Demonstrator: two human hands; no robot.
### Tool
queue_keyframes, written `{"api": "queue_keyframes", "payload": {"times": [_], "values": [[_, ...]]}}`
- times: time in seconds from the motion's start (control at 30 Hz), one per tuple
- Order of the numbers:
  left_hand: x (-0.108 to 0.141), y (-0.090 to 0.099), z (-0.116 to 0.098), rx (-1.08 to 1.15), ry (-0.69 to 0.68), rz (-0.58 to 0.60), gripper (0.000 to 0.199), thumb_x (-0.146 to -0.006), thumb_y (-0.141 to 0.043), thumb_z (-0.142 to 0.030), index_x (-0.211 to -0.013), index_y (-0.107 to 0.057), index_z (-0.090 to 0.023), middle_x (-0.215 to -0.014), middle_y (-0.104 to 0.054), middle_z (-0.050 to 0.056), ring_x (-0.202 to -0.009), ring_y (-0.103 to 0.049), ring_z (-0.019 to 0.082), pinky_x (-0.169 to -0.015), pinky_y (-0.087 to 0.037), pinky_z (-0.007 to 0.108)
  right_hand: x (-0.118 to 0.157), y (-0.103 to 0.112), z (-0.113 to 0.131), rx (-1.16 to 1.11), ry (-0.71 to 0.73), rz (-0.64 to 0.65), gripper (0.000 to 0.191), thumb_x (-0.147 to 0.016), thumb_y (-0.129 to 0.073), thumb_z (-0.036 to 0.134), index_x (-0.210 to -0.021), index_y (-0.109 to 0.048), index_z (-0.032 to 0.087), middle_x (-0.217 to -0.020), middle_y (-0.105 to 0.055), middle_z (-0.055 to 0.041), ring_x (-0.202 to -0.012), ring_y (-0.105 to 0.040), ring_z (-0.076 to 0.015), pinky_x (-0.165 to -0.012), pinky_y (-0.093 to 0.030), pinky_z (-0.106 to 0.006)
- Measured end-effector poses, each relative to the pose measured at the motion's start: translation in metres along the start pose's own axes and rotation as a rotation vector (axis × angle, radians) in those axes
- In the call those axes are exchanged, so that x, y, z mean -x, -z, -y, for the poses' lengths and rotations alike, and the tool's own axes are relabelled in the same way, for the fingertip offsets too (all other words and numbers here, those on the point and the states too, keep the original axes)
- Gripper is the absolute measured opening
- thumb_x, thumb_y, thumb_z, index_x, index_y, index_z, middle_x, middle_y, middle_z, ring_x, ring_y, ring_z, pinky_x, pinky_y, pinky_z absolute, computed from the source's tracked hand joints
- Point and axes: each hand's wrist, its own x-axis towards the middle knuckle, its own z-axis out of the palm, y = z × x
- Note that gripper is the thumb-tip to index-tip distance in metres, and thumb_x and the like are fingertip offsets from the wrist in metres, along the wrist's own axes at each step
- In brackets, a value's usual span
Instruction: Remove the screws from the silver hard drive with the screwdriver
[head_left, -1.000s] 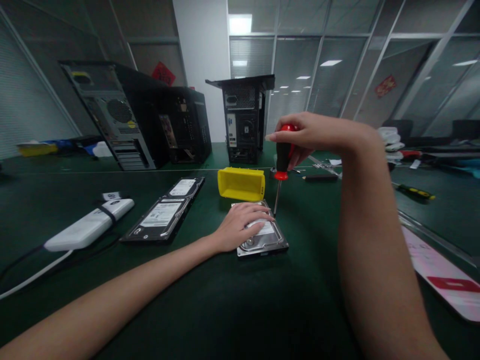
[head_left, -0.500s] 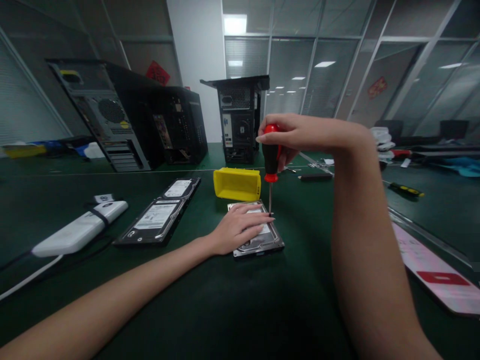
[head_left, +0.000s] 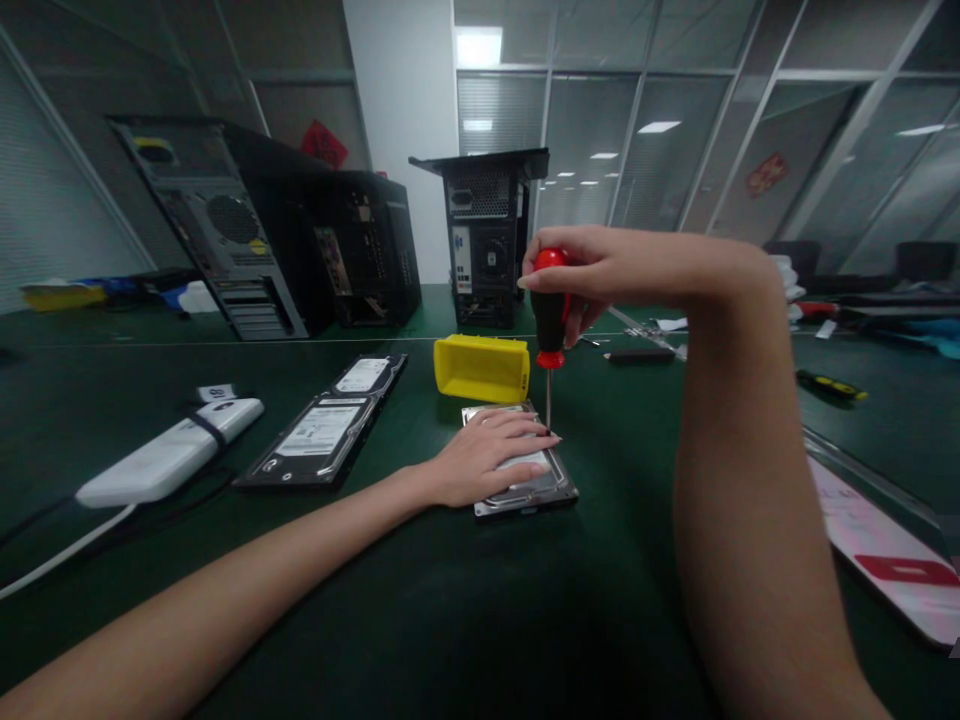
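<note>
A hard drive point(head_left: 553, 488) lies label side up on the green tabletop. My left hand point(head_left: 487, 462) rests flat across it, fingers stretched out and slightly spread, covering much of its label. In my right hand point(head_left: 585, 275) is a screwdriver point(head_left: 550, 325) with a red and black handle, held upright from above with the wrist bent. Its shaft comes down at the drive's right edge beside my left fingertips, which partly hide the tip. Just behind the drive stands a small yellow plastic bin point(head_left: 481, 372), its open side facing me.
More hard drives point(head_left: 319, 432) lie left of centre, beside a white power strip point(head_left: 169, 455) with a cable. Computer cases point(head_left: 487, 235) stand along the back. To the right are a yellow-black tool point(head_left: 831, 388), a dark bar point(head_left: 639, 356) and a pink-white panel point(head_left: 885, 540).
The camera view has turned a little, so most things appear slightly farther right. My left hand stays on the drive, and the screwdriver remains upright at its edge.
</note>
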Motion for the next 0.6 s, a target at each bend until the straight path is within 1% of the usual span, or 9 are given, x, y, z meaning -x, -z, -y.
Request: {"api": "queue_keyframes", "payload": {"times": [0.2, 0.3, 0.43, 0.6], "values": [[0.0, 0.0018, -0.0023, 0.032, 0.02, -0.018, 0.048, -0.102, -0.037, -0.049, -0.142, -0.051, -0.027, -0.148, -0.051, 0.005, -0.137, -0.043, 0.026, -0.114, -0.026, 0.046, 0.0057, 0.0028, -0.0005, -0.007, -0.06, 0.0, 0.016, -0.097, -0.052, 0.03, -0.107, -0.052, 0.018, -0.084, -0.066, -0.0038, -0.067, -0.068, -0.0133, -0.06, -0.057, -0.023], [0.0001, 0.0029, -0.003, 0.055, 0.029, -0.018, 0.047, -0.101, -0.039, -0.049, -0.141, -0.052, -0.029, -0.147, -0.052, 0.004, -0.135, -0.044, 0.027, -0.113, -0.027, 0.046, 0.0077, 0.0034, -0.0008, -0.019, -0.047, 0.002, 0.014, -0.097, -0.051, 0.029, -0.106, -0.052, 0.018, -0.085, -0.066, -0.0037, -0.069, -0.068, -0.0133, -0.062, -0.056, -0.023], [0.0001, 0.0039, -0.0032, 0.073, 0.039, -0.01, 0.046, -0.1, -0.04, -0.049, -0.141, -0.052, -0.031, -0.146, -0.052, 0.004, -0.134, -0.045, 0.028, -0.112, -0.027, 0.047, 0.0057, 0.0033, -0.0033, -0.039, -0.025, -0.002, 0.015, -0.095, -0.055, 0.028, -0.106, -0.055, 0.018, -0.084, -0.065, -0.0034, -0.069, -0.066, -0.0135, -0.057, -0.054, -0.022], [-0.0011, 0.0049, -0.0034, 0.069, 0.047, -0.001, 0.047, -0.099, -0.042, -0.051, -0.14, -0.053, -0.03, -0.145, -0.053, 0.005, -0.133, -0.045, 0.029, -0.111, -0.028, 0.047, 0.003, 0.0031, -0.0047, -0.036, 0.016, 0.005, 0.019, -0.094, -0.057, 0.031, -0.108, -0.056, 0.019, -0.084, -0.064, -0.0032, -0.068, -0.065, -0.0131, -0.055, -0.053, -0.021]]}}
